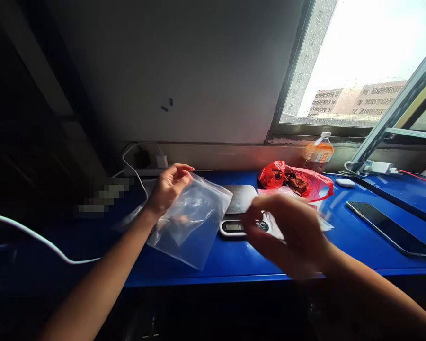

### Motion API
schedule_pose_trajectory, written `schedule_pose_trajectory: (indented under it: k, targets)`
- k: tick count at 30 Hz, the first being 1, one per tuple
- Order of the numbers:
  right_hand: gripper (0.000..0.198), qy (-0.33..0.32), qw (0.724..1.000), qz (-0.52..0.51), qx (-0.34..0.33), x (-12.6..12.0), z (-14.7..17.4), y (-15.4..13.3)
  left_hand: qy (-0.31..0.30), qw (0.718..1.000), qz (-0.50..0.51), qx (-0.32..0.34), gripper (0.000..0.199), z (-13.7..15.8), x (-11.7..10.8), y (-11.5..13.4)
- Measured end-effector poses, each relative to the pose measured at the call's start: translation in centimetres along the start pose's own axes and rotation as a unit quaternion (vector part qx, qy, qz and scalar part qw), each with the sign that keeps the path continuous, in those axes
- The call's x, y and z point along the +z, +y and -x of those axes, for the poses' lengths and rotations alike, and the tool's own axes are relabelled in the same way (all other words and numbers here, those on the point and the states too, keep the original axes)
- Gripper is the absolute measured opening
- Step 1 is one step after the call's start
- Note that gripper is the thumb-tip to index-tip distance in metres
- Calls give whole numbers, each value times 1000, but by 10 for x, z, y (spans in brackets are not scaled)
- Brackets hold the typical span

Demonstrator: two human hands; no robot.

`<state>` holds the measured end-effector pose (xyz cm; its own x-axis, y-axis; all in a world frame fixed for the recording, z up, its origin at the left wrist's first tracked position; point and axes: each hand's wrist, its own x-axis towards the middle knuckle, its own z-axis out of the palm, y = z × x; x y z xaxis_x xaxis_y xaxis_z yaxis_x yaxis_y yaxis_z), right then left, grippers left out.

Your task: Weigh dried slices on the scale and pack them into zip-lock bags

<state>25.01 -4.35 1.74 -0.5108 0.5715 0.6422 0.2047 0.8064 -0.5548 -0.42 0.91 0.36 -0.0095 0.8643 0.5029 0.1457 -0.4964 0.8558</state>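
Observation:
My left hand (169,188) pinches the top corner of a clear zip-lock bag (202,227), which hangs tilted above the desk. A smaller folded shape shows in or behind the clear plastic, and I cannot tell which. Over the front of a kitchen scale (231,228), my right hand (287,232) is smeared by motion. Its fingers look curled, and whether it holds anything is unclear. The scale's metal plate (242,196) shows partly between my hands; its display is too blurred to read. Behind my right hand lies an open red plastic bag (273,175) with dark brown pieces (295,182) inside.
Clear plastic bags (324,221) lie under and beside the red bag. A bottle (319,151) of orange drink stands by the window. On the blue desk (341,246) at right are a phone (390,228) and a small white case (345,183). A white cable (39,239) crosses the left.

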Motion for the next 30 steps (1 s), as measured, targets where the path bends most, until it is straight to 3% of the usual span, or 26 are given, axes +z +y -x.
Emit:
schedule_pose_trajectory:
  k: [5, 9, 16, 20, 25, 30]
  targets:
    - [26, 4, 991, 83, 108, 37, -29, 27, -94, 975, -186, 73, 20, 20, 25, -1]
    - [24, 16, 988, 30, 150, 47, -27, 42, -133, 953, -235, 137, 15, 28, 32, 1]
    - [27, 47, 992, 19, 117, 47, -14, 36, -118, 936, -250, 216, 14, 32, 38, 2]
    - [25, 56, 990, -2, 127, 54, -15, 36, -131, 933, -258, 212, 20, 33, 39, 5]
    - [28, 84, 987, -3, 135, 57, -13, 37, -140, 936, -285, 148, 12, 32, 37, 10]
    - [39, 84, 988, -40, 125, 57, -11, 40, -207, 915, -317, 137, 19, 28, 33, 12]
